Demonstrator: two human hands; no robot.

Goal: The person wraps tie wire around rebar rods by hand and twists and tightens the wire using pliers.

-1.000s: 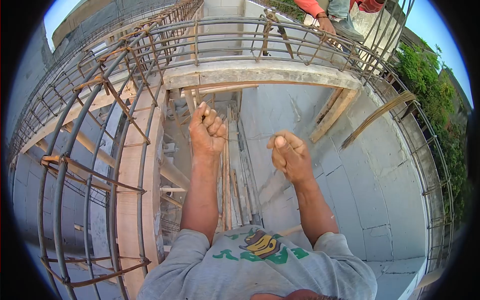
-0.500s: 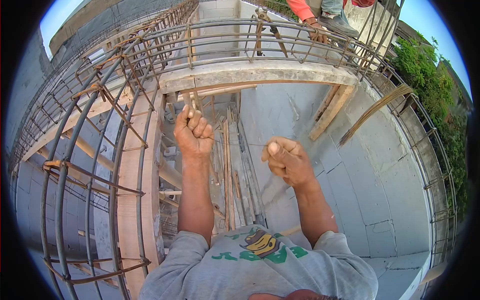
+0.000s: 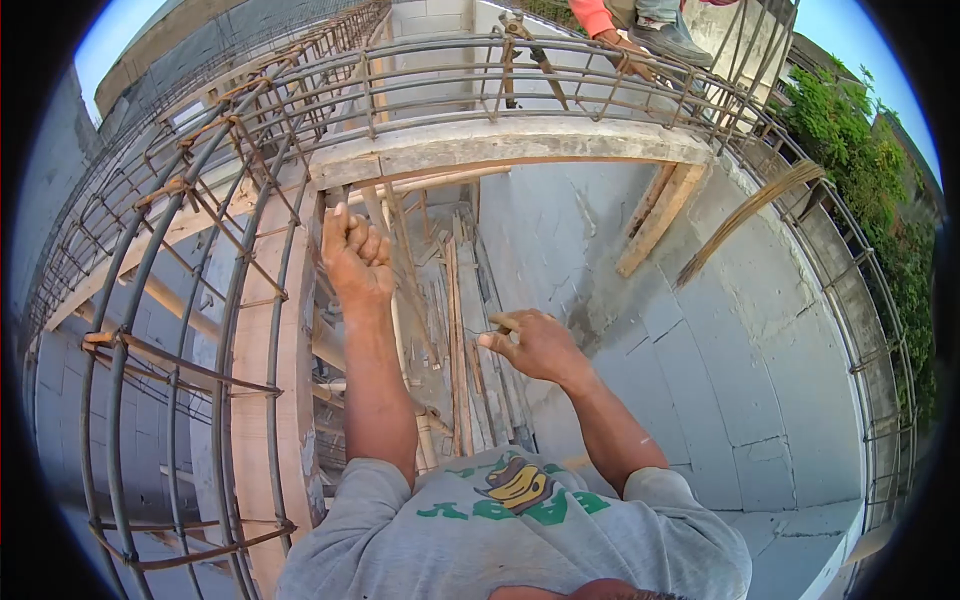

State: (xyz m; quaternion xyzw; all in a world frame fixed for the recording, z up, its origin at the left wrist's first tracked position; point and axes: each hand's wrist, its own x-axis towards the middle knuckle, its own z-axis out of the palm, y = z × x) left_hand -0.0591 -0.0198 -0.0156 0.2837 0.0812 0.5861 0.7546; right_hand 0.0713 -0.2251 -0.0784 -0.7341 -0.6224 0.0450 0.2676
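My left hand [image 3: 357, 250] is closed in a fist beside the timber form board on the left. A thin wire ran from it in the earlier view; now only a faint trace shows between my hands. My right hand [image 3: 535, 345] is lower and to the right, over the gap between the walls. Its thumb and forefinger are stretched out and apart, with no clear hold on anything. A bundle of thin wires [image 3: 750, 222] leans over the right wall. Pincers [image 3: 515, 28] hang with handles down on the far rebar cage [image 3: 430, 70].
Rebar [image 3: 125, 400] and a timber board [image 3: 265, 400] run along the left. A concrete-stained beam form [image 3: 500, 148] spans ahead. Planks [image 3: 465, 330] lie far below beside the grey block wall [image 3: 700, 380]. A co-worker's hand [image 3: 630, 58] rests on the far rebar.
My left hand has moved a little left. My right hand has gone left and down, and its fingers have loosened from a closed grip on the wire.
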